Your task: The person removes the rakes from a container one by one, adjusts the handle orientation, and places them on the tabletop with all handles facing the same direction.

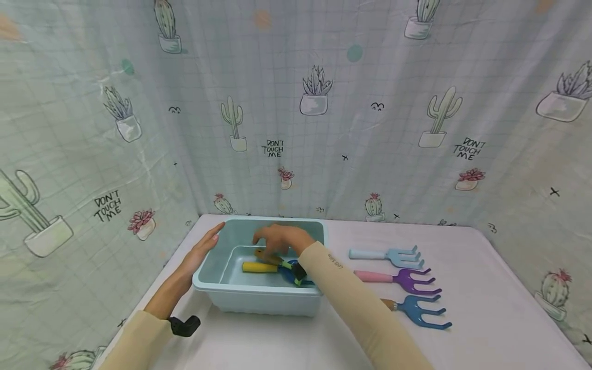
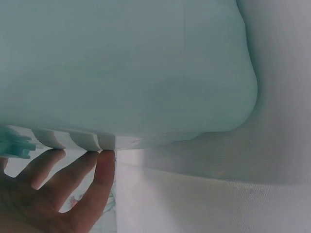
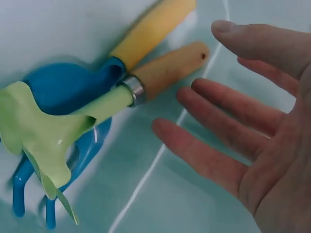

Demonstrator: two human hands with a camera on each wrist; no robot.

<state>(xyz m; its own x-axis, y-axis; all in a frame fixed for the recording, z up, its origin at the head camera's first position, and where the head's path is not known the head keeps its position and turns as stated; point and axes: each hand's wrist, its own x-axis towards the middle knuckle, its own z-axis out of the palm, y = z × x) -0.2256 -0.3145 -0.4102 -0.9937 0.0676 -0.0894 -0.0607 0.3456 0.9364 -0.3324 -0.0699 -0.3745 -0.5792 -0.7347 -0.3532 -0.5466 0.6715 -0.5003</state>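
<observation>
A pale blue plastic bin (image 1: 259,291) stands on the table. My left hand (image 1: 200,255) lies along its left side; the left wrist view shows the fingertips (image 2: 105,162) touching the bin's outer wall. Over the inside of the bin is my right hand (image 1: 277,237), fingers spread and holding nothing. Close to those fingers lies a light green hand tool (image 3: 46,138) with a wooden handle (image 3: 170,71). It rests across a blue hand tool (image 3: 63,90) with a yellow handle (image 3: 154,31). Prongs of blue show beneath the green head.
Right of the bin, three hand forks lie in a column: a light blue one (image 1: 398,256), a purple one (image 1: 409,281) with a pink handle, and a blue one (image 1: 418,309), partly behind my right sleeve. A cactus-print curtain (image 1: 342,133) surrounds the table.
</observation>
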